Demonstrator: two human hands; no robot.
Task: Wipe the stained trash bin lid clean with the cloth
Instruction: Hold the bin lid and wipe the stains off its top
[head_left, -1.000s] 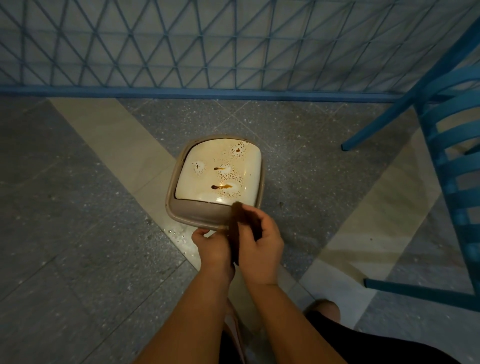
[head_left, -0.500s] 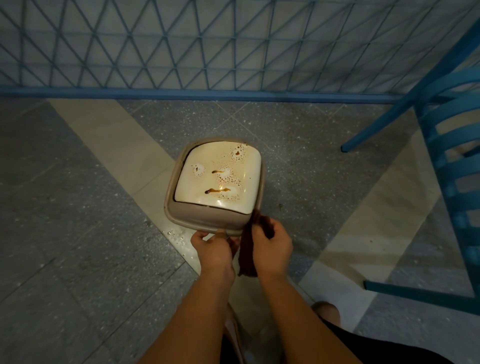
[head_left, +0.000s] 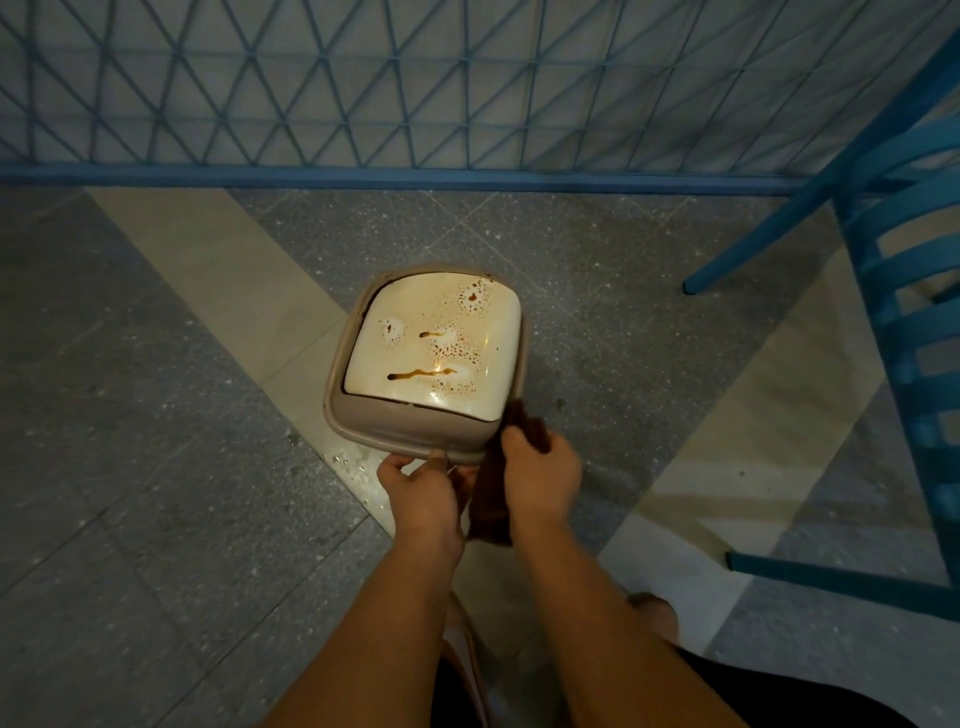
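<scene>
A small beige trash bin (head_left: 405, 428) stands on the floor in front of me. Its cream lid (head_left: 415, 317) carries brown streaks and speckled splashes (head_left: 452, 358) over the middle and far right. My left hand (head_left: 421, 493) grips the bin's near rim with the thumb on top. A dark brown cloth (head_left: 491, 504) hangs from my right hand (head_left: 540, 475), which is closed on it beside the bin's near right corner. The cloth's upper end (head_left: 530, 423) touches that corner, off the lid's stained area.
A blue lattice fence (head_left: 415, 88) runs across the far side. A blue slatted chair (head_left: 914, 332) stands at the right, its legs reaching toward the bin. Water drops (head_left: 348, 460) lie on the pale floor strip near the bin's left corner. My foot (head_left: 654, 610) shows below.
My right hand with the cloth has shifted right and down, from the bin's near edge to its near right corner. My left hand has taken hold of the near rim.
</scene>
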